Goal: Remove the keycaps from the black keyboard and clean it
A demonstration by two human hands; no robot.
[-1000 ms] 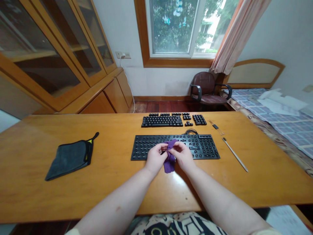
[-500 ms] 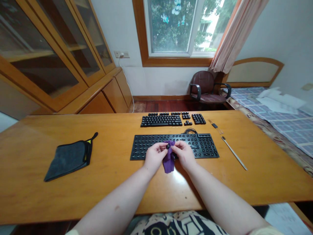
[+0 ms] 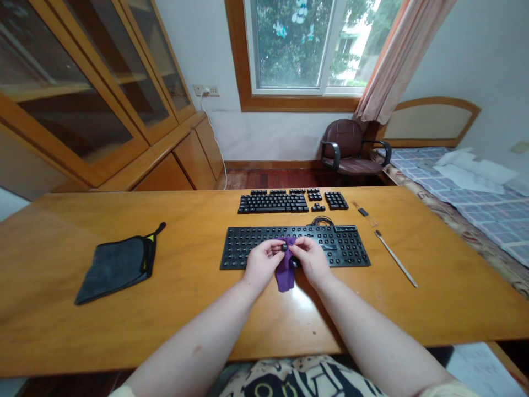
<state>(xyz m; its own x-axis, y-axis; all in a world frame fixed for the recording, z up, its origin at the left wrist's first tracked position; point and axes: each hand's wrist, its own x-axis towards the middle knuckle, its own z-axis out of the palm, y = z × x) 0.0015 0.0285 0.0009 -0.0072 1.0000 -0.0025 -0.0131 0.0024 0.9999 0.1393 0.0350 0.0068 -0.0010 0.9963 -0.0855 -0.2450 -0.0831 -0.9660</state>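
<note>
A small black keycap [image 3: 284,247] is pinched in the fingers of my left hand [image 3: 262,262]. My right hand [image 3: 311,259] grips a purple cloth [image 3: 285,275] beside it, and the cloth hangs down between both hands. Under and behind my hands lies a black keyboard base [image 3: 239,248] stripped of its caps, its switches bare and its cable coiled at the back edge. Farther back, the removed black keycaps [image 3: 273,203] are laid out in keyboard order. My fingers cover part of the base's middle.
On the wooden table [image 3: 185,320], a folded dark grey cloth [image 3: 118,267] lies at left. To the right are a wire keycap puller [image 3: 362,212] and a thin brush [image 3: 397,259]. Beyond the table stand a chair [image 3: 347,146] and a bed [image 3: 467,187].
Both hands stay in nearly the same place over the keyboard base. The keycap turns slightly in my left fingers and shows more clearly against the purple cloth.
</note>
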